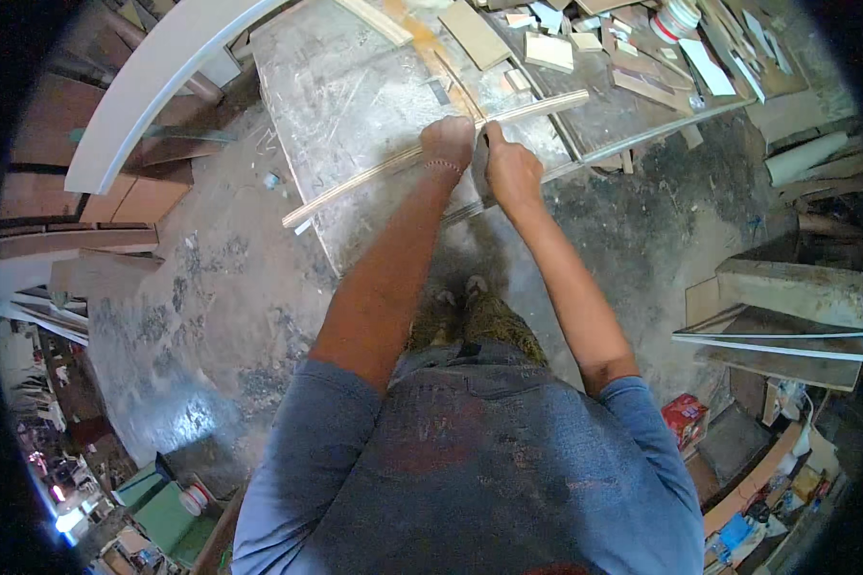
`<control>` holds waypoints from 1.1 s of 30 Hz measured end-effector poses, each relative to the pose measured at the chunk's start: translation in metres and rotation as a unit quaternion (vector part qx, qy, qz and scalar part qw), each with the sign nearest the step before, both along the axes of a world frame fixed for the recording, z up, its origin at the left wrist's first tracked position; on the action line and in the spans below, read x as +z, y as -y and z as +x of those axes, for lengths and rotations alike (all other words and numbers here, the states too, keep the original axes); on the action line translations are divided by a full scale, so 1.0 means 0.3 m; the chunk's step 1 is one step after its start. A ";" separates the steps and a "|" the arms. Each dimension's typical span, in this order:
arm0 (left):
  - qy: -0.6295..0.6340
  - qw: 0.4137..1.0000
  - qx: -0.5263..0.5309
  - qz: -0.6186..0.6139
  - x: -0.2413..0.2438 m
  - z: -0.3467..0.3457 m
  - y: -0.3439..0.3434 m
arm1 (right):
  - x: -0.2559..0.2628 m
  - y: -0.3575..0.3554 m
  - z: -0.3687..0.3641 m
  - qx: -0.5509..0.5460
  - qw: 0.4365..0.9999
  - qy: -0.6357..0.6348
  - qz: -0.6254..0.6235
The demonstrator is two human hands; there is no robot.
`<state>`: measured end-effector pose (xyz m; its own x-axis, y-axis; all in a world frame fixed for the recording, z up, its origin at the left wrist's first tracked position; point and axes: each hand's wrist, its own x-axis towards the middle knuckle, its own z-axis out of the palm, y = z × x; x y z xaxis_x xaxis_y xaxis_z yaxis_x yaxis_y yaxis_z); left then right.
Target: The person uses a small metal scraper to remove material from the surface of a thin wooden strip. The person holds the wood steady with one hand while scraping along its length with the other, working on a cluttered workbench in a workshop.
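A long, narrow wooden strip point(359, 180) lies slantwise across the worn worktable point(345, 108), its left end sticking out past the table's edge. My left hand point(449, 142) is closed around the strip near its middle. Just to the right, my right hand point(512, 167) is curled with its thumb and index finger close to the strip. A thin dark thing shows at those fingertips; what it is cannot be told. A thin wooden stick point(460, 85) runs up the table from the strip, beyond both hands.
Wood offcuts point(549, 52), a flat board point(475, 34) and a white tub with a red band point(676, 19) lie on the table's far part. A large curved white panel point(165, 86) stands at the left. Boards point(791, 295) lean at the right.
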<state>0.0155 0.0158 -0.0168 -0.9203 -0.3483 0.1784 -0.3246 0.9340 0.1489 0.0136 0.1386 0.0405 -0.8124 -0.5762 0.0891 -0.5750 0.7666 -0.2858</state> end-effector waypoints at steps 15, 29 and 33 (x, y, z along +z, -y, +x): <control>0.019 1.000 0.007 -0.015 0.025 0.003 -0.003 | 0.024 -0.004 0.030 -0.003 1.000 -0.008 -0.012; -0.027 0.999 0.008 -0.026 0.000 0.006 0.001 | 0.010 -0.047 0.061 -0.005 0.999 -0.026 -0.018; -0.061 0.997 -0.004 -0.041 -0.063 0.013 0.013 | 0.072 -0.159 0.165 -0.019 0.999 0.027 0.014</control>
